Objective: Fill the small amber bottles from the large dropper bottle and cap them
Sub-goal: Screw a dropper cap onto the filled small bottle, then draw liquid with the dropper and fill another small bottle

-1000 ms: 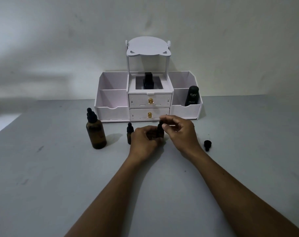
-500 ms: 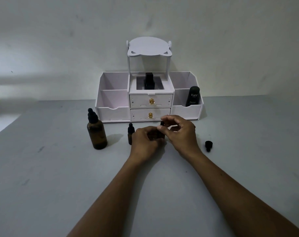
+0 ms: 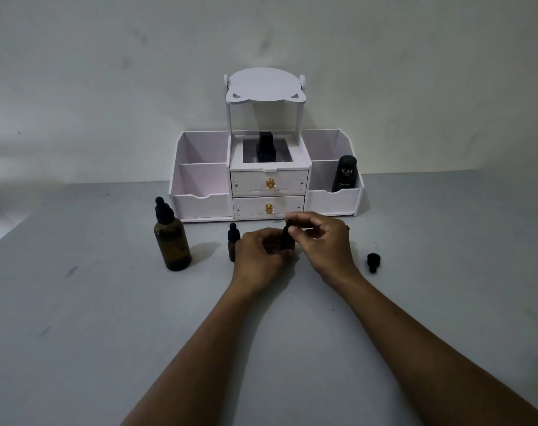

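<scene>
The large amber dropper bottle stands capped at the left of the grey table. A small amber bottle with a black dropper cap stands just left of my hands. My left hand grips the body of another small amber bottle, mostly hidden by my fingers. My right hand pinches that bottle's black dropper cap with thumb and fingers. A loose black dropper cap lies on the table to the right.
A white desk organizer with two drawers stands at the back against the wall. It holds a black tube in its right compartment and a black bottle on top in the middle.
My right hand's fingers have shifted slightly around the cap while the left hand keeps holding the small bottle. The other items have not moved.
</scene>
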{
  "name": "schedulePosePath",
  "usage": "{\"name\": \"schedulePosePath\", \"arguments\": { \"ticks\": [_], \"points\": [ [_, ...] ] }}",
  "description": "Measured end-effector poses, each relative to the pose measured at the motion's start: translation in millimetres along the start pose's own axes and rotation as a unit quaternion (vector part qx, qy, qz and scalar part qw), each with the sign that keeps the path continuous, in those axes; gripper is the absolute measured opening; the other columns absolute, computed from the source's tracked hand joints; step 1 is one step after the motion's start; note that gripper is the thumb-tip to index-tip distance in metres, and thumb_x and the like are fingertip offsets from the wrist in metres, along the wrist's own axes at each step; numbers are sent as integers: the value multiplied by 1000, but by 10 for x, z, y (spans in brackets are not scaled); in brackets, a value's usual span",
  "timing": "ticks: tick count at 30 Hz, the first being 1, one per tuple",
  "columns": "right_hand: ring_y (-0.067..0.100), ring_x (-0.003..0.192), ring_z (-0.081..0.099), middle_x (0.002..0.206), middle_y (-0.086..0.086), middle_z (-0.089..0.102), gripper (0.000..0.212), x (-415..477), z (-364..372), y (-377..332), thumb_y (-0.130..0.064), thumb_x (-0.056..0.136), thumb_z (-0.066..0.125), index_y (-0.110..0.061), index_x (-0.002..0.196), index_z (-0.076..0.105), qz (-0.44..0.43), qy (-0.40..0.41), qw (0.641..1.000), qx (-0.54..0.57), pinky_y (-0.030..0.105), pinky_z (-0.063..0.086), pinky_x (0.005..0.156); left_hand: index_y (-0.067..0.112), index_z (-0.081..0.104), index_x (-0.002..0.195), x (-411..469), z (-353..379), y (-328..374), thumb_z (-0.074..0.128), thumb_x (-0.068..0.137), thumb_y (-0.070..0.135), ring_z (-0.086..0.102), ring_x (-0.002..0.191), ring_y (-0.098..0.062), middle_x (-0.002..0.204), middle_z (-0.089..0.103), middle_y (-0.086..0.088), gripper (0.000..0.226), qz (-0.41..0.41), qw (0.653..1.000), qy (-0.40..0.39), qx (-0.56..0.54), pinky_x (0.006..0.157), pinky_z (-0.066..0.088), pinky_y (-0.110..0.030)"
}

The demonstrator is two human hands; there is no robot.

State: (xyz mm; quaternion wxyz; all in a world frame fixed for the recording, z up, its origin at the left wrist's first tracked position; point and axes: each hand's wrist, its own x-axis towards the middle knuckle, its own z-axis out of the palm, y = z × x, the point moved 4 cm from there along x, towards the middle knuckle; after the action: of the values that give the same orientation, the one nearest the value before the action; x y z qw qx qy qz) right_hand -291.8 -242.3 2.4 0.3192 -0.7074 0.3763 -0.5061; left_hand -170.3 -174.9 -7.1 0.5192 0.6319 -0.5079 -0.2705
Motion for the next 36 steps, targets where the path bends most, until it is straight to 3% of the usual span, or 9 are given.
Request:
{"name": "schedulePosePath", "arguments": {
  "ticks": [4, 9, 18, 20, 22, 25, 27, 31, 36],
  "points": [
    [6, 86, 69, 94, -10, 75, 21, 5, -15, -28, -13, 81, 80, -22, 100, 76, -13, 18, 1000, -11, 19, 55, 72, 17, 74, 117, 10, -11, -5, 73, 88, 5, 65, 81, 3, 94, 70, 11, 31, 2, 1000, 6, 19, 62, 50, -2],
    [6, 98, 69, 106, -5, 76, 22, -9, -5, -27, -11, 87, 74, -19, 107, 76, -20, 10, 1000, -19, 15, 57, 83, 15, 74, 118, -2, 2, -8, 74, 88, 5, 66, 80, 0, 97, 71, 9, 32, -7, 1000, 8, 3, 54, 44, 0],
    [-2, 89, 67, 102, -3, 76, 22, -29, -14, -21, -10, 85, 76, -17, 106, 76, -36, 22, 999, -33, 5, 51, 78, 18, 75, 117, 13, -26, -10, 76, 86, 9, 65, 85, 4, 98, 73, 9, 33, 5, 1000, 15, 27, 69, 51, -3],
    [2, 89, 69, 104, -2, 76, 27, -37, -17, -24, -10, 84, 77, -18, 110, 75, -38, 22, 999, -24, 10, 54, 79, 18, 73, 121, -1, -29, -6, 76, 86, 9, 66, 88, 2, 101, 72, 10, 36, 5, 1000, 14, 28, 86, 57, -16],
    [7, 93, 71, 106, -4, 76, 32, -39, -32, -33, -12, 84, 77, -20, 116, 73, -33, 27, 999, -2, 19, 58, 82, 18, 68, 130, -23, -24, -25, 78, 85, 10, 68, 104, -8, 118, 73, 5, 46, -4, 1000, 5, 31, 101, 55, -30],
    [9, 100, 70, 109, -3, 74, 33, -44, -98, -126, -13, 86, 75, -17, 119, 71, -48, 47, 997, 25, 23, 58, 83, 17, 56, 143, -53, -51, -80, 81, 84, 15, 60, 127, -18, 140, 63, -3, 65, -35, 999, 0, 34, 110, 46, -34],
    [8, 99, 69, 109, -2, 74, 29, -54, -166, -224, -12, 87, 74, -13, 117, 71, -80, 70, 994, 13, 21, 58, 81, 21, 55, 142, -124, -114, -91, 81, 84, 18, 60, 123, -16, 138, 62, -2, 64, -41, 999, 7, 26, 106, 48, -29],
    [11, 87, 68, 98, 0, 74, 18, -70, -124, -532, -8, 89, 71, -10, 106, 74, -166, 77, 983, 7, 22, 59, 76, 31, 62, 130, -348, -489, 1, 78, 86, 24, 67, 100, -3, 120, 70, 8, 48, 23, 997, 46, 52, 82, 55, -14],
    [9, 79, 68, 90, 0, 74, 13, -22, 370, -1062, -1, 87, 71, -8, 97, 76, -203, -15, 977, 61, 19, 56, 68, 26, 74, 101, -553, -1430, 212, 76, 87, 9, 67, 67, -8, 81, 72, 6, 22, 139, 949, 283, -30, 61, 55, -20]
  ]
}}
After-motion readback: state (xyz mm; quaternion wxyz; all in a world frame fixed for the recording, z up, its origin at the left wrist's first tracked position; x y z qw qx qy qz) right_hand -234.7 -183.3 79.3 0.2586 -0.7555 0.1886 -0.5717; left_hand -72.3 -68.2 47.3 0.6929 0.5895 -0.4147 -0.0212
